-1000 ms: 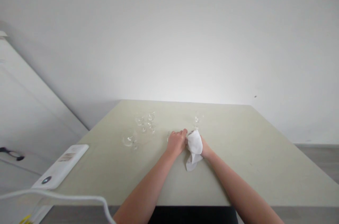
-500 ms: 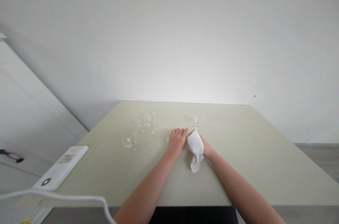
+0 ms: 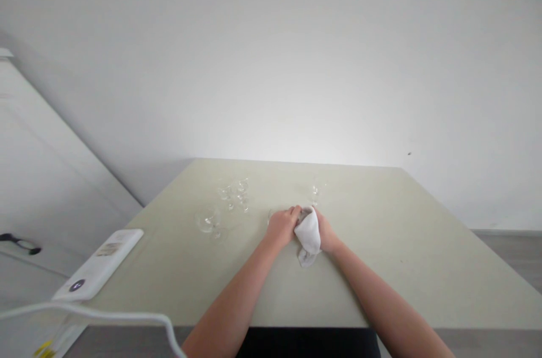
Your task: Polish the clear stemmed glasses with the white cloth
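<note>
My left hand is closed round a clear glass, whose rounded edge shows just left of the fingers; most of it is hidden. Against it, my right hand grips a white cloth, bunched at the top with a loose end hanging toward me. The cloth touches the fingers of my left hand. Just beyond both hands, another clear glass stands on the table.
Several small stemmed glasses stand together at the back left of the table. A larger stemmed glass is nearer. A white box lies at the left edge, with a white cable in front.
My right hand has turned the cloth, so its hanging end has swung left and up. My left hand keeps nearly the same place. The view has shifted slightly.
</note>
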A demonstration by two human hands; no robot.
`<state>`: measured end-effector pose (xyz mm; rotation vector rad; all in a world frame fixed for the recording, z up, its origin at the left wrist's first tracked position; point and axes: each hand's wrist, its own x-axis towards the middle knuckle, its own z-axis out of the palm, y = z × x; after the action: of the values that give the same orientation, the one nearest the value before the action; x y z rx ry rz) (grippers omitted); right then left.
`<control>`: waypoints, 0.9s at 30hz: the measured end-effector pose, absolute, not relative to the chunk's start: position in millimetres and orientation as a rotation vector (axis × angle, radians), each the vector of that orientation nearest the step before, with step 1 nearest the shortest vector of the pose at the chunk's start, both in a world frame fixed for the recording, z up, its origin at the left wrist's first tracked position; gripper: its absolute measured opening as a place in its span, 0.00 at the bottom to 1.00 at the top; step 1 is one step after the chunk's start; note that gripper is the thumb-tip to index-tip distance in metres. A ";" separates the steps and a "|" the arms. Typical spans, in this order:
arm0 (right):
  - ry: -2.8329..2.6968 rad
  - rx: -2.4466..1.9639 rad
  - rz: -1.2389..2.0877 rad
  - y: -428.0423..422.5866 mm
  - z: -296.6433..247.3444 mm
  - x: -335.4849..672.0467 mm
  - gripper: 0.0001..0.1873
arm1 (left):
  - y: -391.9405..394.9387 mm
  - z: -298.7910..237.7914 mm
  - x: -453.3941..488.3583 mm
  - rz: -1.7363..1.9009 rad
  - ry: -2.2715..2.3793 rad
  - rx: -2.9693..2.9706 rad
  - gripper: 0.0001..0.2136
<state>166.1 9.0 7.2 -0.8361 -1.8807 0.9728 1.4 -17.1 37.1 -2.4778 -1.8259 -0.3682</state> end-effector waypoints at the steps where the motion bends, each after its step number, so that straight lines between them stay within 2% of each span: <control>1: -1.864 -0.833 0.978 10.4 6.0 166.4 0.20 | -17.3 37.2 2.2 -0.409 -1.778 -2.458 0.11; 8: -1.819 -0.860 1.016 29.8 -10.5 172.3 0.07 | -18.8 33.1 8.8 -0.516 -1.626 -2.375 0.16; 14: -1.899 -0.837 0.957 28.2 -12.0 174.6 0.08 | -18.6 31.7 8.5 -0.423 -1.778 -2.456 0.16; 20: -1.937 -0.885 0.855 16.9 -2.7 173.0 0.19 | -17.5 34.0 5.1 -0.424 -1.847 -2.500 0.14; 27: -1.815 -0.853 0.917 20.6 -3.2 170.4 0.10 | -17.3 30.6 8.8 -0.494 -1.745 -2.412 0.16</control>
<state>170.4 20.6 -3.2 -0.8529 -1.8146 0.9170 8.8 -17.3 30.6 -2.4124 -1.7448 -0.4936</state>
